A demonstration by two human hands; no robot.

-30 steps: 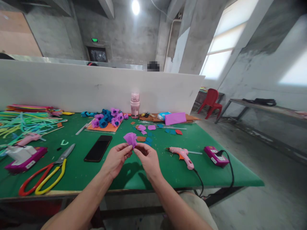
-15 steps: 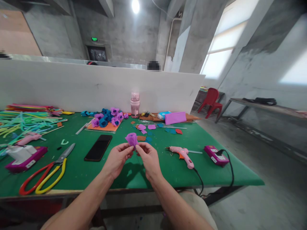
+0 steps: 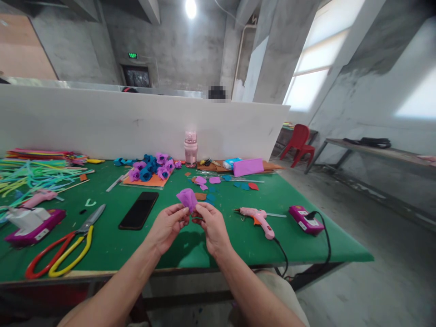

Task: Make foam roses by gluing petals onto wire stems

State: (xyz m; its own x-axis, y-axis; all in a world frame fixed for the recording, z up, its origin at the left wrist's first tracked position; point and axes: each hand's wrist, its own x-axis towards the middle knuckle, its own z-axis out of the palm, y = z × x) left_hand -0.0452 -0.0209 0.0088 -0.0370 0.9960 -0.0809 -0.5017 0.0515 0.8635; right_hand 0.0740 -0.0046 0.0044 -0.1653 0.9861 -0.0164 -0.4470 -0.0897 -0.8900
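A purple paper flower (image 3: 187,198) is held up above the green table, its base pinched between both hands. My left hand (image 3: 169,226) is closed, with thumb and fingertips at the lower left of the flower. On the other side my right hand (image 3: 211,228) grips the base, also closed. Cut petals (image 3: 214,180) in purple, blue, brown and red lie behind the hands. To the right rests a pink hot glue gun (image 3: 258,219) with a glue stick in its back. Finished-looking purple and blue flowers (image 3: 146,172) are heaped at the back left.
Large scissors (image 3: 84,230) with red and yellow handles lie at left near a black phone (image 3: 139,210). Purple power strips (image 3: 305,220) sit at both sides. A pink bottle (image 3: 191,149) stands against the white partition (image 3: 146,122). Colourful strips (image 3: 30,175) fill the far left.
The purple flower has turned slightly in my fingers, so its side looks broader. Both hands stay at its base in nearly the same place. The view has shifted a little.
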